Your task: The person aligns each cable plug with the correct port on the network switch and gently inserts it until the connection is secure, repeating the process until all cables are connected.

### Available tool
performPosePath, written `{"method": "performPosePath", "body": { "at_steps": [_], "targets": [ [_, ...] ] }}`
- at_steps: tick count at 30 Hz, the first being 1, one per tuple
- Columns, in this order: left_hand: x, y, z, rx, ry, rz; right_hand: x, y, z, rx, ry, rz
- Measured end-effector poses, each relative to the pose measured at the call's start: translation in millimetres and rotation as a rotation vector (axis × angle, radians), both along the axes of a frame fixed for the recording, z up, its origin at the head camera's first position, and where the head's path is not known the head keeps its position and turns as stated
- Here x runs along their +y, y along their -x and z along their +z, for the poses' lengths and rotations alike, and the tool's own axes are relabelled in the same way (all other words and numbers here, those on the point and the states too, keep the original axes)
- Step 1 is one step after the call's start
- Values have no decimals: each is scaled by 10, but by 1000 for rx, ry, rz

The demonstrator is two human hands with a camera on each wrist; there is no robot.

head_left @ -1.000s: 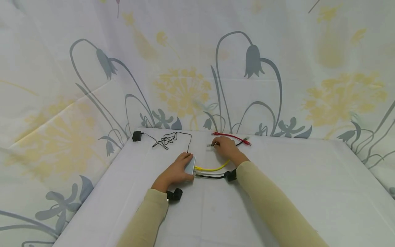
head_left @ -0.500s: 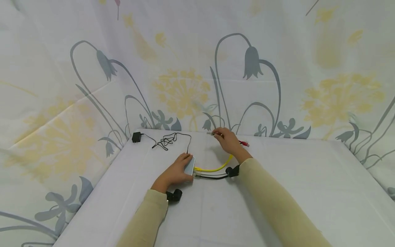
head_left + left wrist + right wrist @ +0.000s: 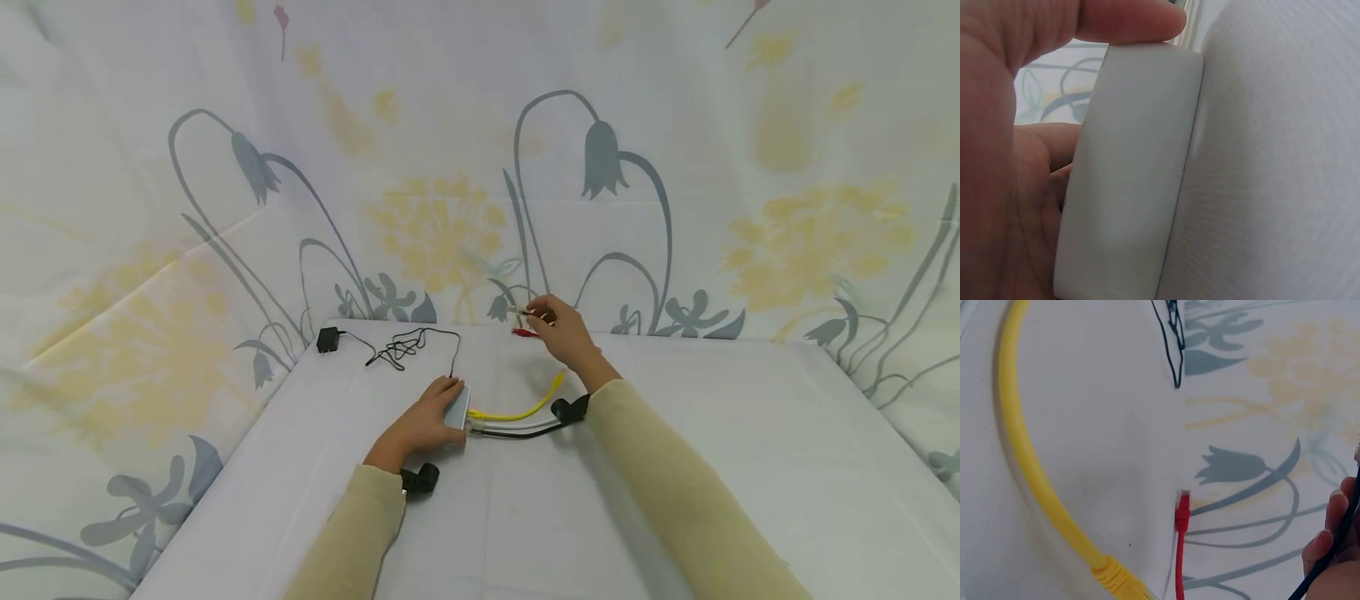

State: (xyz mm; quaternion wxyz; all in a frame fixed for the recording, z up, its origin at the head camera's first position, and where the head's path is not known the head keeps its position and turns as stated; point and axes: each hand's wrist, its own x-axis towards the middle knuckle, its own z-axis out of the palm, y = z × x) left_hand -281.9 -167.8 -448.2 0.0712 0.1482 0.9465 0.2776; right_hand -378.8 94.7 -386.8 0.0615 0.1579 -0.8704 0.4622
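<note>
- Gripping the flat, pale white plastic box point(image 3: 1129, 169) by its edges, our left hand point(image 3: 423, 421) holds it on the table covered in white cloth point(image 3: 487, 517); finger and thumb are bent over its opposite ends.
- Beyond the box, our right hand point(image 3: 566, 333) is raised near the back edge of the table, pinching a slim black cable point(image 3: 1334, 551) close to its small clear plug point(image 3: 518, 311). We cannot trace this cable's far end.
- We judge the step in hand to be lifting this cable by its plug while the box is held in place.
- The next move, in our judgement, calls for pointing the clear plug towards the box's right edge, with the left grip firm against any push.
- At that edge lie the ends of a thick bright yellow cable point(image 3: 1013, 406), a thin white cable point(image 3: 510, 424) and a second black cable point(image 3: 513, 435); the sockets are too small for us to see, so we cannot tell how deep each end sits.
- Below the raised hand, the red cable with a red-booted plug point(image 3: 1180, 556) lies near the back edge; we would lift clear of it to avoid snagging.
- Farther off at the left, the tangled thin black cord point(image 3: 454, 358) runs from the box to the small black square adapter point(image 3: 327, 339).
</note>
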Motion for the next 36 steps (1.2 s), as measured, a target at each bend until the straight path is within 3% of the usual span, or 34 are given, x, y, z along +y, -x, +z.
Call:
{"method": "performPosePath", "body": {
  "at_steps": [17,25,36],
  "targets": [
    [-98,-13,-55,15,-11,-16,2,-51,24,37,-55,36],
    [-64,-34,-46,5,-12,-15,-96,-106,-65,85,-144,104],
    [6,-1,-38,-5,17,-7,-205,-179,-272,73,-230,139]
  ]
}}
